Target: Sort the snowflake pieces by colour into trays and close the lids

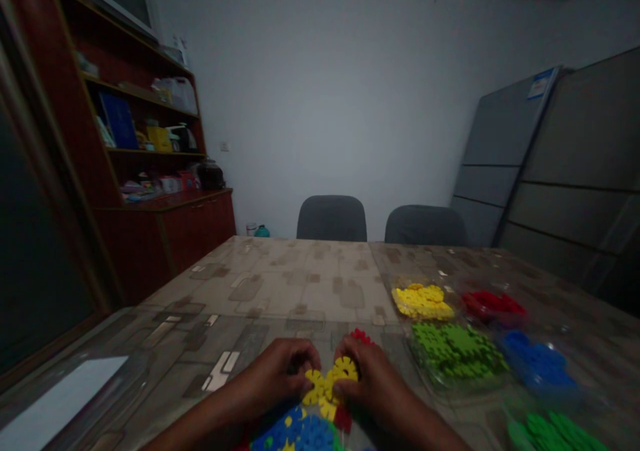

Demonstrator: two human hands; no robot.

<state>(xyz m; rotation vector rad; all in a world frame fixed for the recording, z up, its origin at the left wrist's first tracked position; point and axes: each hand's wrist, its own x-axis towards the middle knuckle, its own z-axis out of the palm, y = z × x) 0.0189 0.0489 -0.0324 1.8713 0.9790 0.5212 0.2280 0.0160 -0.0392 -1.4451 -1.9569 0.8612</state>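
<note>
Near the front edge of the table, my left hand [290, 367] has its thumb and fingers closed on a yellow snowflake disc [314, 386]. My right hand [367, 370] pinches another yellow snowflake disc [346, 368] right beside it; the discs touch. Just below them lies a build of blue snowflake discs [311, 432] with bits of yellow, and a dark red piece [343, 418] shows at its right. Whether the yellow discs are joined to that build I cannot tell. A bright red disc [362, 336] peeks out behind my right hand.
To the right stand clear trays of yellow discs [423, 300], red discs [494, 306], light green discs [457, 348], blue discs [537, 358] and darker green discs [555, 432]. A white sheet [65, 398] lies at the left. Two grey chairs [331, 218] stand behind the table.
</note>
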